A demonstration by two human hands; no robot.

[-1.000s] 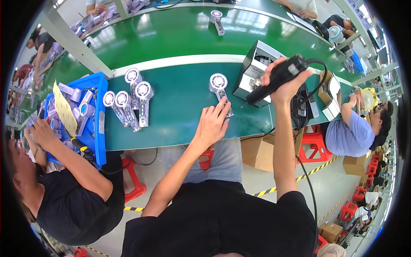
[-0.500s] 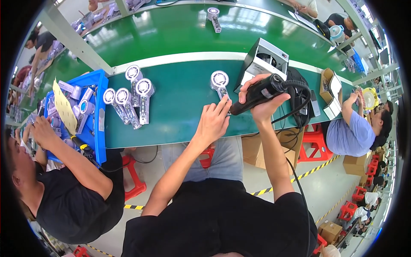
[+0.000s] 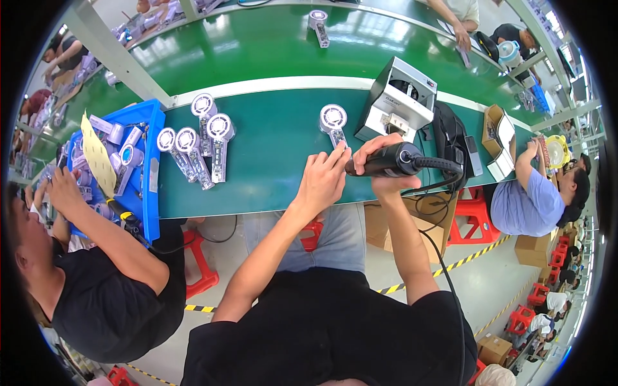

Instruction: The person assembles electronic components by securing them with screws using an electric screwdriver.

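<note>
A pale lilac handheld fan (image 3: 333, 118) with a round head lies on the green mat, its handle toward me with circuit parts exposed. My left hand (image 3: 323, 178) pinches the lower handle, which its fingers partly cover. In my right hand (image 3: 384, 174) is a corded black electric screwdriver (image 3: 387, 161), held nearly level with its front end beside my left fingertips. The bit's tip is hidden, so contact with the handle cannot be told. Several similar fans (image 3: 219, 138) lie together to the left.
A silver screw feeder (image 3: 400, 96) stands behind my right hand, beside a black bag (image 3: 447, 138) and an open cardboard box (image 3: 499, 138). On the left is a blue bin (image 3: 152, 164) of fan parts, where a co-worker's hand (image 3: 64, 193) reaches. Another fan (image 3: 318, 29) lies on the far green belt.
My right hand has lowered the screwdriver's rear end and swung it toward level. The screw feeder's front shows more now. My left hand and the fan stay nearly in place.
</note>
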